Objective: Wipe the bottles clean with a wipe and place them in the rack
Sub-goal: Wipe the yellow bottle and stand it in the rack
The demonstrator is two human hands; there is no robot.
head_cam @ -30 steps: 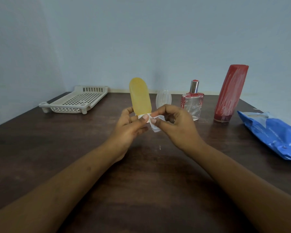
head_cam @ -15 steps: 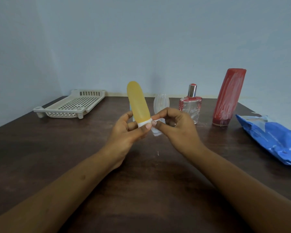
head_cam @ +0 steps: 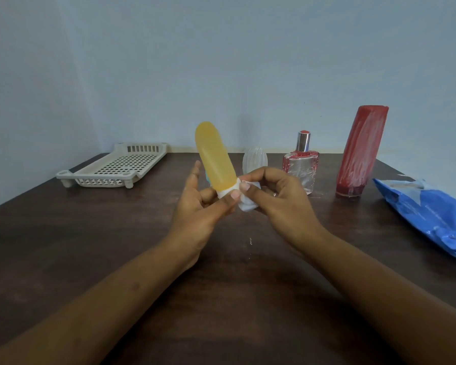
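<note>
Head view: I'm watching the left hand [head_cam: 198, 206] pinching the yellow bottle [head_cam: 215, 156] at its white cap end. It is holding the bottle above the middle of the desk [head_cam: 90, 246], rounded end up and leaning left. The right hand [head_cam: 279, 198] is gripping the crumpled wipe [head_cam: 248, 201] and pressing it against the cap. I'm reading this as the wiping step, with no bottle showing in the rack [head_cam: 116, 167] at far left. Next I'm expecting a carry left to the rack, which calls for a firmer hold than this small pinch. No readable writing is showing on the bottle or on the blue pack [head_cam: 427, 214].
</note>
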